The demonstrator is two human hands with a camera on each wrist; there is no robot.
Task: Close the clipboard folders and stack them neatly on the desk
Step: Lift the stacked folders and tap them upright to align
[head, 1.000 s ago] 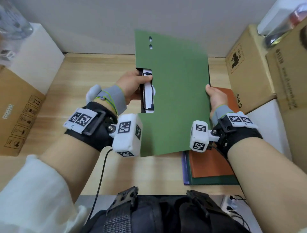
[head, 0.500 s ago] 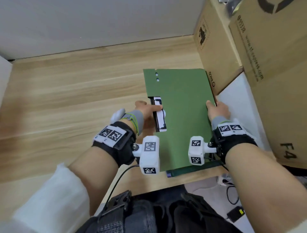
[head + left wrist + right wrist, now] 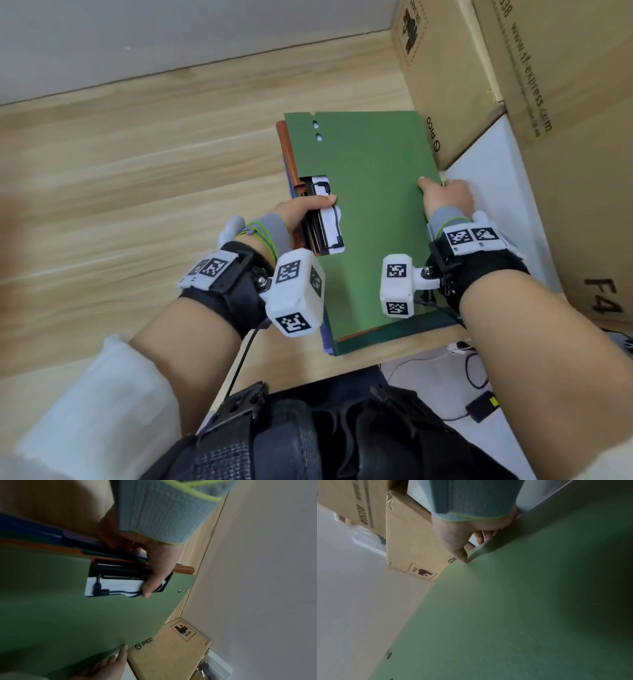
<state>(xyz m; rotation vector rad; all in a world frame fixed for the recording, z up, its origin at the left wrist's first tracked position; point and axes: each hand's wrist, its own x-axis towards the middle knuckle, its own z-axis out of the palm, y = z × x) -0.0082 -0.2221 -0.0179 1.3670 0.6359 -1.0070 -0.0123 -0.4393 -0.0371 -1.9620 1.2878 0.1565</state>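
A closed green clipboard folder (image 3: 373,219) (image 3: 72,612) (image 3: 513,615) lies on top of a stack at the desk's near right corner. Edges of an orange folder (image 3: 283,144) (image 3: 183,570), a darker green one (image 3: 383,337) and a blue one (image 3: 34,530) show beneath it. My left hand (image 3: 305,212) (image 3: 150,574) grips the green folder's left edge, thumb over the black clip (image 3: 320,219) in the cover's cut-out. My right hand (image 3: 442,193) (image 3: 462,540) holds the right edge, thumb on top, fingers curled beneath.
Cardboard boxes (image 3: 442,75) and a white box (image 3: 493,192) stand right against the stack's right side. The wooden desk (image 3: 137,178) stretches to the left, a grey wall behind it. Cables and a power adapter (image 3: 483,407) lie on the floor below the desk edge.
The green folder, held up and tilted a second ago, has come down flat onto the stack. Both hands keep their grip on its edges.
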